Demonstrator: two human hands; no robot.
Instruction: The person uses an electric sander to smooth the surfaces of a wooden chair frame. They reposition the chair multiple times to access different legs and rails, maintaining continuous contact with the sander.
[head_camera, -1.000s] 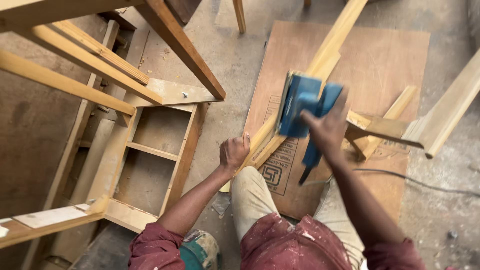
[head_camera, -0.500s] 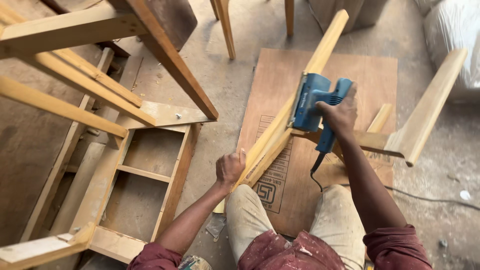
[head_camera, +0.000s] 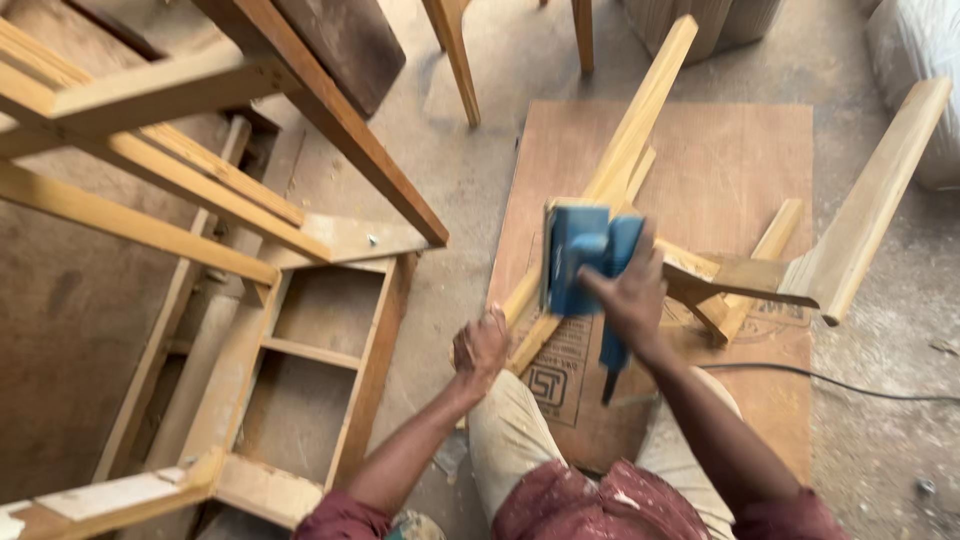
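Since half a second ago you have drawn the blue power sander (head_camera: 578, 258) back down the long wooden rail (head_camera: 622, 170), toward your body, and your head has dipped closer to the work. Your right hand (head_camera: 625, 298) is wrapped around the sander's handle, fingers closed on it, pressing the tool flat on the rail. Your left hand (head_camera: 481, 347) is curled around the near end of that rail, steadying it just above your knee. The rail belongs to a pale wooden chair frame (head_camera: 790, 275) lying on a plywood sheet (head_camera: 740, 150) on the floor, with the sander's cord (head_camera: 850, 385) trailing off to the right. You seem to be mid-pass in smoothing this rail (the blur suggests the tool is running). The next stroke calls for even pressure and a firm left-hand hold so the rail does not twist.
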